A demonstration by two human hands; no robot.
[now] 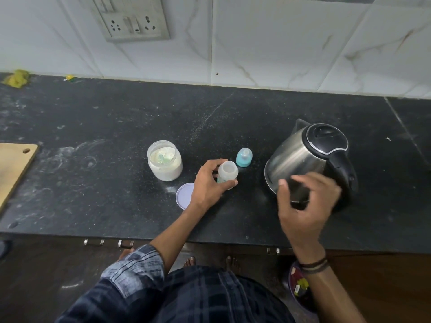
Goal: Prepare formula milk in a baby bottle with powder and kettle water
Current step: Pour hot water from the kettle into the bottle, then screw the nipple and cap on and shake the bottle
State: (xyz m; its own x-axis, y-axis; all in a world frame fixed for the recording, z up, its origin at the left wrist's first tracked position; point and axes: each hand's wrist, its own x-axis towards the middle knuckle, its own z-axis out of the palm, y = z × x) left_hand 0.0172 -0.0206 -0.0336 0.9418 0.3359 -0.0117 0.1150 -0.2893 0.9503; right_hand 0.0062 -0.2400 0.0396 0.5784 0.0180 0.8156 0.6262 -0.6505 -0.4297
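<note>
Right hand (305, 206) before kettle (300, 155), left hand (207, 185) gripping bottle (228, 170)

Dim, even light; wide-angle edge bending; slight motion blur.

head cam | looks forward and down | close above countertop (116, 117) front edge | single view

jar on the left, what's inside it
White powder lies in the open jar, with a green scoop partly sunk in it. The scoop's buried part and the jar's bottom are hidden by powder.
</note>
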